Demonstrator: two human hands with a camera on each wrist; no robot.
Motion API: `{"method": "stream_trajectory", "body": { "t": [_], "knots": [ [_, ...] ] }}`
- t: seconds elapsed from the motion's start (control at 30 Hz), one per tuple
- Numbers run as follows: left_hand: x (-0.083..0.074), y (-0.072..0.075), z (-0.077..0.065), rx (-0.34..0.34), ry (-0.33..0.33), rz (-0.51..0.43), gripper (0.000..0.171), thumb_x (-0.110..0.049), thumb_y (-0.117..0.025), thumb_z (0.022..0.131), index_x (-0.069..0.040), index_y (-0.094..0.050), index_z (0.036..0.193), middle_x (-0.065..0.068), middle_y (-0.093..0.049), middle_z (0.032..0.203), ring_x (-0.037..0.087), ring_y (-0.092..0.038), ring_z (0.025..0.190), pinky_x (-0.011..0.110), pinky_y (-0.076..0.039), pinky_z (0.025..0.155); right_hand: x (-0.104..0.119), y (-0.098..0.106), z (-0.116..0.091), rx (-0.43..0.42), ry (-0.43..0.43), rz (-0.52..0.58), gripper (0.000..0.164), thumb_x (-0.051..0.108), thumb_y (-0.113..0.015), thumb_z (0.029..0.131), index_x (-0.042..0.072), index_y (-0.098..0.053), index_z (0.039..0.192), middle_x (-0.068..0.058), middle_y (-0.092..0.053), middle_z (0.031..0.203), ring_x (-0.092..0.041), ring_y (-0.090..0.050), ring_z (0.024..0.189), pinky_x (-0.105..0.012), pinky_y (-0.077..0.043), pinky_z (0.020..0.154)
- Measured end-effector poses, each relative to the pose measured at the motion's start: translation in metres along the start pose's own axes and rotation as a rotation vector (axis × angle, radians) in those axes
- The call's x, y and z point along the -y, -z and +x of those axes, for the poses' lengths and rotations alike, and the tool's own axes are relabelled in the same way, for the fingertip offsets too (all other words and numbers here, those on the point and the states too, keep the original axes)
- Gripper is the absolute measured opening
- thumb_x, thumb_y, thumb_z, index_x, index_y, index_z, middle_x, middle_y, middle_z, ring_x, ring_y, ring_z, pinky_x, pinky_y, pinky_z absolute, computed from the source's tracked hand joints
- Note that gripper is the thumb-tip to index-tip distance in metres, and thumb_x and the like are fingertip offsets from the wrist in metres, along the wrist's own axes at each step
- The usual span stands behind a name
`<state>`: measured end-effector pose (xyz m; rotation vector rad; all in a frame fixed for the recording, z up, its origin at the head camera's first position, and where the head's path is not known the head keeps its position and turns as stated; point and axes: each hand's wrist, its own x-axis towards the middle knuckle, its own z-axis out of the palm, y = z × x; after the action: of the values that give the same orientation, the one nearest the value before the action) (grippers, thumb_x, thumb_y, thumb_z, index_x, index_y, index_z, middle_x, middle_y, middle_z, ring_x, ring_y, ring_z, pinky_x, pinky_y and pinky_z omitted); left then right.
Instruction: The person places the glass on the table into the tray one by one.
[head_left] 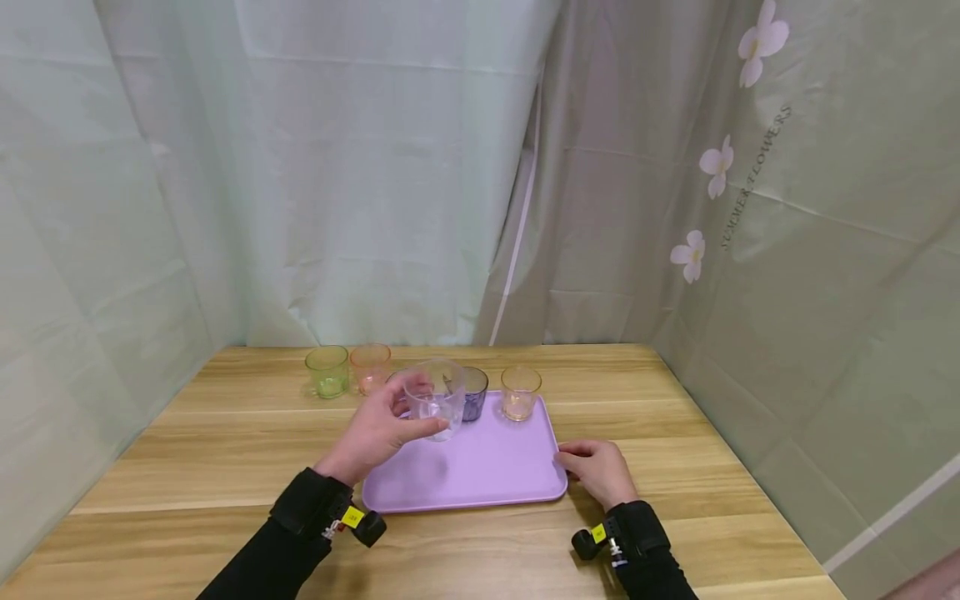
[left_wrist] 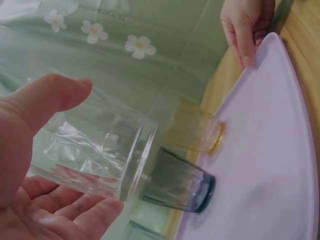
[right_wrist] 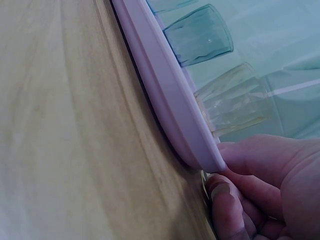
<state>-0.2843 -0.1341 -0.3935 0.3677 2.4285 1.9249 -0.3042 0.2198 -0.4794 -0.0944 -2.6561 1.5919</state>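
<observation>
My left hand (head_left: 382, 429) grips a clear glass cup (head_left: 438, 400) above the purple tray (head_left: 480, 475), thumb on one side and fingers on the other. At the tray's right front corner, my right hand (head_left: 596, 468) pinches the rim; in the right wrist view the thumb (right_wrist: 260, 155) lies against the edge with the other fingers curled below. A dark blue-grey cup (head_left: 474, 396) and an amber cup (head_left: 521, 393) stand upright along the tray's back. Another bluish cup (left_wrist: 142, 231) shows partly in the left wrist view; my left hand mostly hides it in the head view.
A green cup (head_left: 327, 372) and a pink-orange cup (head_left: 371, 368) stand on the wooden table (head_left: 225, 433) at the back left, beyond the tray. Pale green curtains (head_left: 375, 167) hang behind the table and along both sides.
</observation>
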Motion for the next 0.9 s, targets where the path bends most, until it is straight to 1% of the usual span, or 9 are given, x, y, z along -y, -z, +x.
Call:
{"method": "stream_trajectory", "body": {
  "t": [0.13, 0.33, 0.5, 0.63, 0.77, 0.9],
  "knots": [
    [0.002, -0.006, 0.002, 0.002, -0.001, -0.014, 0.077, -0.015, -0.091, 0.091, -0.004, -0.051, 0.156, 0.022, -0.056, 0.154, 0.036, -0.063, 0.134, 0.023, -0.060, 0.088, 0.001, 0.000, 0.000, 0.003, -0.013, -0.006, 0.020, 0.016, -0.081, 0.098, 0.000, -0.084, 0.110, -0.013, -0.082, 0.105, -0.018, -0.074, 0.086, -0.029, -0.061, 0.075],
    [0.004, -0.014, 0.005, 0.011, -0.002, -0.052, 0.080, -0.011, -0.091, 0.090, -0.001, -0.049, 0.158, 0.027, -0.056, 0.153, 0.036, -0.065, 0.133, 0.024, -0.062, 0.090, 0.000, 0.000, 0.000, 0.005, -0.014, -0.014, 0.021, 0.017, -0.081, 0.098, 0.000, -0.084, 0.111, -0.013, -0.082, 0.106, -0.017, -0.073, 0.086, -0.029, -0.060, 0.075],
    [0.007, -0.021, 0.008, 0.012, 0.000, -0.055, 0.085, -0.013, -0.092, 0.089, -0.003, -0.048, 0.161, 0.025, -0.055, 0.157, 0.038, -0.063, 0.138, 0.023, -0.061, 0.090, 0.000, 0.000, 0.000, -0.004, 0.004, -0.009, 0.021, 0.016, -0.081, 0.097, -0.001, -0.084, 0.109, -0.014, -0.083, 0.104, -0.017, -0.074, 0.084, -0.028, -0.061, 0.074],
    [0.010, -0.027, 0.009, 0.022, 0.001, -0.068, 0.087, -0.013, -0.092, 0.089, -0.002, -0.046, 0.162, 0.023, -0.057, 0.157, 0.039, -0.062, 0.140, 0.023, -0.061, 0.090, -0.001, 0.000, 0.000, -0.007, 0.019, -0.007, 0.021, 0.015, -0.082, 0.096, -0.002, -0.084, 0.108, -0.015, -0.083, 0.103, -0.017, -0.074, 0.083, -0.028, -0.061, 0.074],
    [0.013, -0.033, 0.011, 0.031, 0.015, -0.082, 0.088, -0.013, -0.092, 0.089, -0.001, -0.044, 0.162, 0.021, -0.058, 0.155, 0.036, -0.064, 0.138, 0.022, -0.060, 0.090, -0.001, 0.000, 0.000, -0.007, 0.022, -0.008, 0.022, 0.015, -0.083, 0.096, -0.002, -0.084, 0.108, -0.015, -0.083, 0.103, -0.018, -0.074, 0.083, -0.028, -0.061, 0.074],
    [0.017, -0.038, 0.012, 0.030, 0.006, -0.060, 0.083, -0.014, -0.092, 0.088, -0.002, -0.049, 0.157, 0.021, -0.059, 0.153, 0.032, -0.065, 0.133, 0.024, -0.058, 0.088, -0.001, 0.000, 0.001, -0.009, 0.016, -0.006, 0.022, 0.016, -0.082, 0.096, -0.002, -0.084, 0.108, -0.015, -0.083, 0.103, -0.018, -0.074, 0.084, -0.028, -0.061, 0.074]
  ]
}}
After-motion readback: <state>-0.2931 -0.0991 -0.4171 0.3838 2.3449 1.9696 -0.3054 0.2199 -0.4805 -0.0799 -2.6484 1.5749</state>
